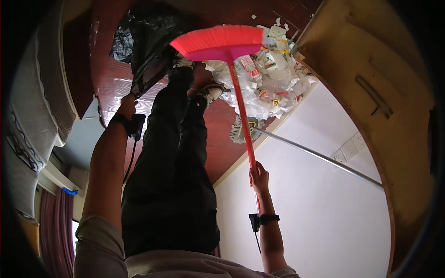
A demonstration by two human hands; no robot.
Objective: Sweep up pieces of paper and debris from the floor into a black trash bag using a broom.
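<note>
Now | right hand (258, 177) clasps broom (222, 41) handle; left hand (126, 105) holds black bag (148, 41), fingers hidden

The broom head (218, 42) lies on the floor (222, 139) — bag (148, 41) to its left, litter pile (269, 78) right.

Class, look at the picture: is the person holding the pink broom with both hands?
No: only the right hand grips the broom, while the left hand holds the black bag.
</note>
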